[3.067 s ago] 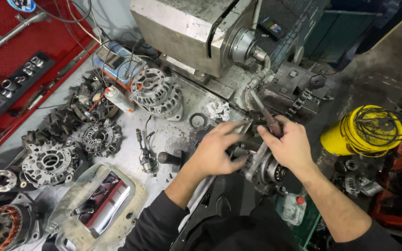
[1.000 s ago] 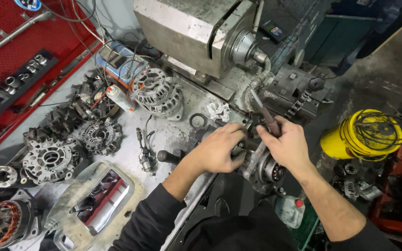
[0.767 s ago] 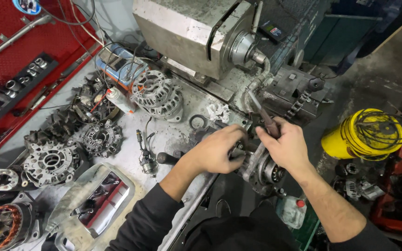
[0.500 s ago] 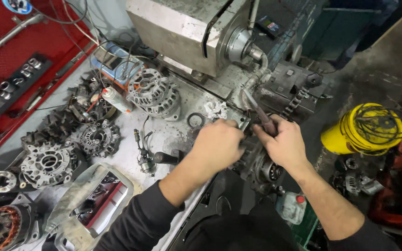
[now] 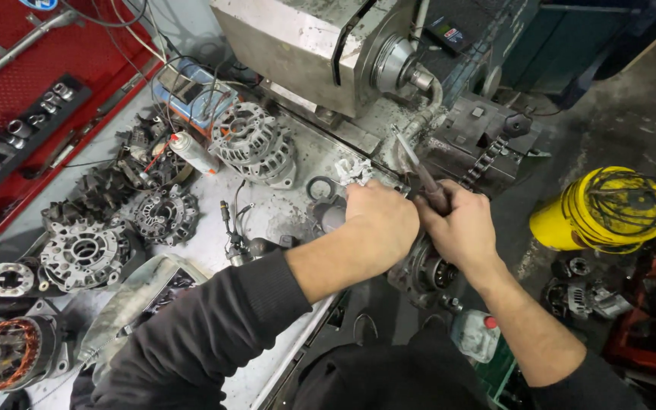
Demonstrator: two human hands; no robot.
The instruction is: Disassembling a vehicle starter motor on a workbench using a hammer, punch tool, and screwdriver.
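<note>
My left hand (image 5: 380,222) is closed over the top of a grey alternator (image 5: 424,269) at the bench's front edge, hiding most of it. Just to its right, my right hand (image 5: 461,225) grips a dark-handled tool (image 5: 422,173) whose metal shaft points up and away from me. The two hands touch above the alternator. Only the alternator's lower housing and pulley end show beneath my right wrist.
Several alternator housings (image 5: 85,250) and a copper-wound stator (image 5: 7,353) lie on the bench (image 5: 282,216) at left. A spray can (image 5: 189,153) lies near them. A large grey machine (image 5: 320,45) stands behind. A yellow drum (image 5: 601,209) sits at right, a red tool board (image 5: 17,114) at left.
My left hand has slid further over the alternator, covering it more. My right hand has kept its hold on the tool in nearly the same place. The view has shifted slightly.
</note>
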